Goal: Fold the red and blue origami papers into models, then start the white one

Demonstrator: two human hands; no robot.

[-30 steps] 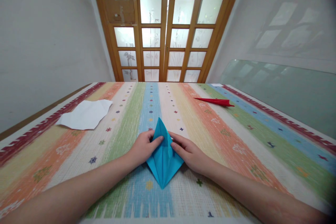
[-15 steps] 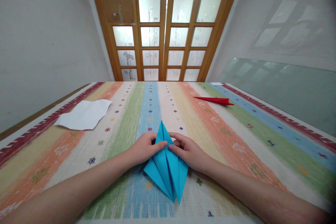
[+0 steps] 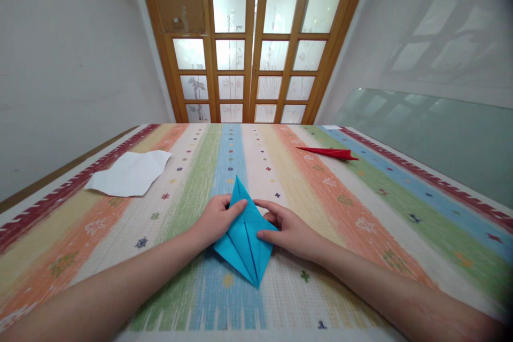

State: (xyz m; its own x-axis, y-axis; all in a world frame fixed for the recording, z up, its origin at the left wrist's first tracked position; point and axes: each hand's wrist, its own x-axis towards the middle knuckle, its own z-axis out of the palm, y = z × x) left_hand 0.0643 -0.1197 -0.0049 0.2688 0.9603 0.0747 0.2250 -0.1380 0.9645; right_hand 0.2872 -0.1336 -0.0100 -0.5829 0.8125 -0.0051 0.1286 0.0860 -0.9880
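A blue folded paper [image 3: 247, 238], diamond-shaped with creases down its middle, is between my two hands just above the table's near side. On its upper left edge my left hand [image 3: 218, 218] is closed, the thumb lying on top and the fingers behind. My right hand [image 3: 286, 228] pinches the right corner between the thumb in front and curled fingers partly hidden at the back. The paper's pointed top tilts a little to the left, and its lower tip points toward me.
The striped, patterned tablecloth [image 3: 192, 181] covers the table. A crumpled-edged white sheet [image 3: 130, 173] lies at the left, and a narrow red folded paper [image 3: 331, 153] at the right. Wooden doors with glass panes [image 3: 248, 53] stand beyond the far edge.
The blue paper's top has swung left and the paper has risen slightly. Its two separate lower points now show as one tip. My left hand has shifted up and left.
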